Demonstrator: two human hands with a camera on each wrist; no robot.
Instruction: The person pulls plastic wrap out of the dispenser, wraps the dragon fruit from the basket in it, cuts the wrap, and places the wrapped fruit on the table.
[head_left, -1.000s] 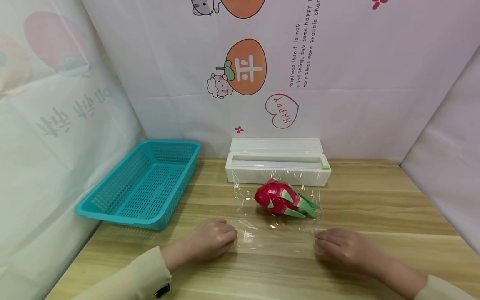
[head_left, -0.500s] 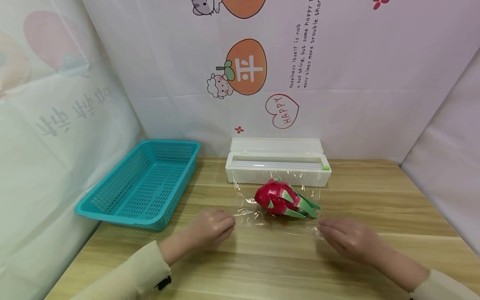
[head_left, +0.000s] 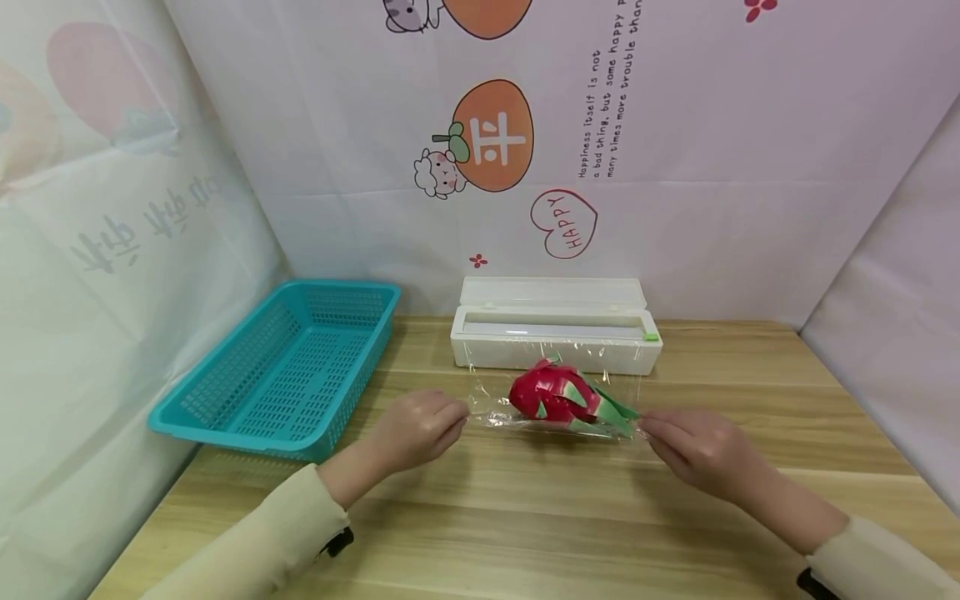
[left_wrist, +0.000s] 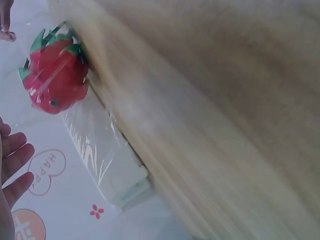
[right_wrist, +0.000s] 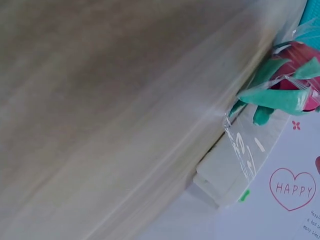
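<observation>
Film (head_left: 495,417) stretched between two hands at the fruit (head_left: 551,393)

Head view: the left hand (head_left: 420,427) and the right hand (head_left: 701,447) each appear to pinch a near corner of the film, fingers curled in. Between them lies the fruit on the table (head_left: 525,517), in front of the open box (head_left: 551,292). The film's near edge runs along the fruit's near side. I judge the step to be folding that edge over the fruit; the next move calls for an even lift and pull, clear of the leaf tips (head_left: 618,418).

Left wrist view: the fruit sits upper left, with glossy film in front of the box. Three left-hand fingers show, loosely spread; the pinch itself is hidden.

Right wrist view: film creases across the leaf tips. No hand shows, so this view cannot tell the right fingers' state.
</observation>
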